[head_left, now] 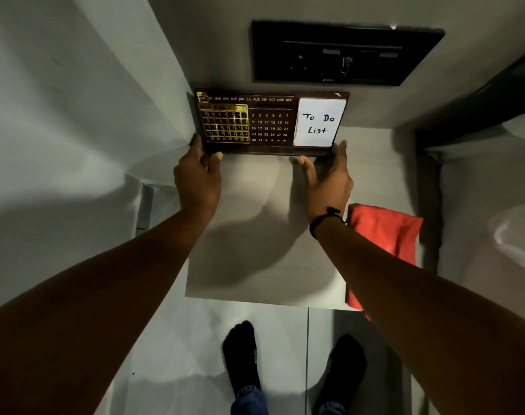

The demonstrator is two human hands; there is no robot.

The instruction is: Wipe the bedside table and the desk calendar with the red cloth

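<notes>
A dark wooden desk calendar with a gold date frame and a white "To Do List" pad stands at the back of the pale bedside table, against the wall. My left hand grips its lower left corner. My right hand holds its lower right edge, thumb under the base. The red cloth lies crumpled on the table's right side, partly hidden by my right forearm, and hangs over the front edge.
A black switch and socket panel is on the wall above the calendar. A white wall closes the left side. A dark bed frame edge and pale bedding lie at right. My socked feet stand on the tiled floor.
</notes>
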